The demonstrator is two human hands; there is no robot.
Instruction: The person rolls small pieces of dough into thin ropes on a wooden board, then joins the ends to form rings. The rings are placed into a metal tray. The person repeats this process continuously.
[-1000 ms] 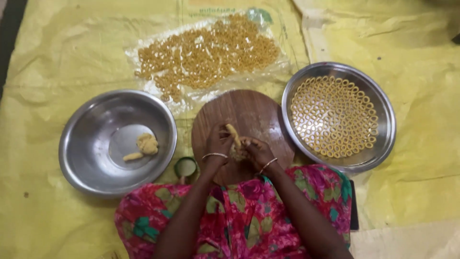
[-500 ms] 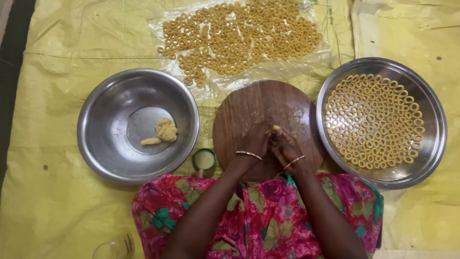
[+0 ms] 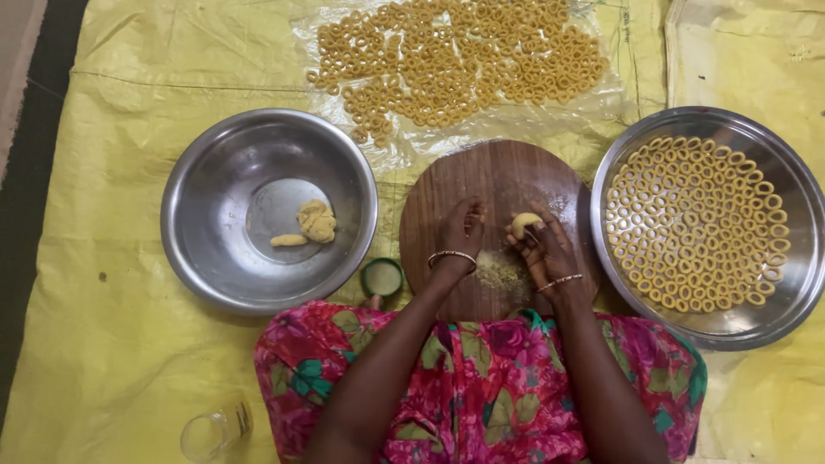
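A round wooden board (image 3: 507,180) lies in front of me. My right hand (image 3: 543,249) pinches a small yellow dough piece (image 3: 523,224) over the board. My left hand (image 3: 460,230) rests on the board just left of it, fingers curled, and whether it grips anything is hidden. Some crumbly dough (image 3: 497,271) lies on the board between my wrists. Both wrists wear bangles.
A steel bowl (image 3: 215,258) at left holds a dough lump (image 3: 316,221) and a small roll. A steel plate (image 3: 773,318) at right carries several dough rings (image 3: 696,223). More rings (image 3: 455,60) lie on clear plastic beyond. A small green cup (image 3: 381,277), a glass jar (image 3: 215,434).
My hands have drawn slightly apart on the board, and the dough piece now shows at my right fingertips. The camera view has shifted.
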